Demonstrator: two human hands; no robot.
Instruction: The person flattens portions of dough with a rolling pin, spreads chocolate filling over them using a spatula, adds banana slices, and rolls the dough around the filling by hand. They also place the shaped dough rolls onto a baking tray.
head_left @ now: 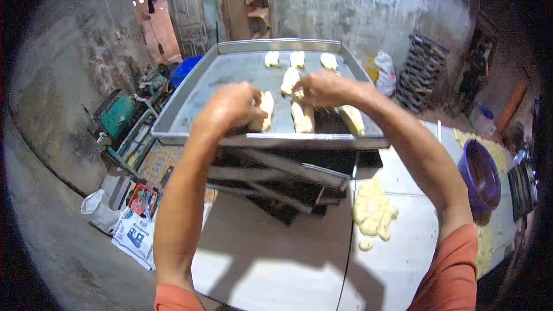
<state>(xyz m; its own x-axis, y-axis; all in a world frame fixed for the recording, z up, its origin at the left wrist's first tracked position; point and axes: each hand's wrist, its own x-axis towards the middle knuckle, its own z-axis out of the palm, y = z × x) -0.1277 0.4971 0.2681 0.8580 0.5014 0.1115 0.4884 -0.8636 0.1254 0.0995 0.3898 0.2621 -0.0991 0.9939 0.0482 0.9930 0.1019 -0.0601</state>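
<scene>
Metal tray [193,89] sitting high on a stack of dark pans [288,164], and both hands are in over it, well apart! Left hand [233,106] has its fingers at a pale dough piece [267,112] near the front rim; right hand [329,87] is over the far end of another dough strip [303,118]. Whether either one grips, I can't tell. Three short lumps [297,59] line the far side, and a soft dough heap [373,210] spreads on the white table [247,282].
</scene>
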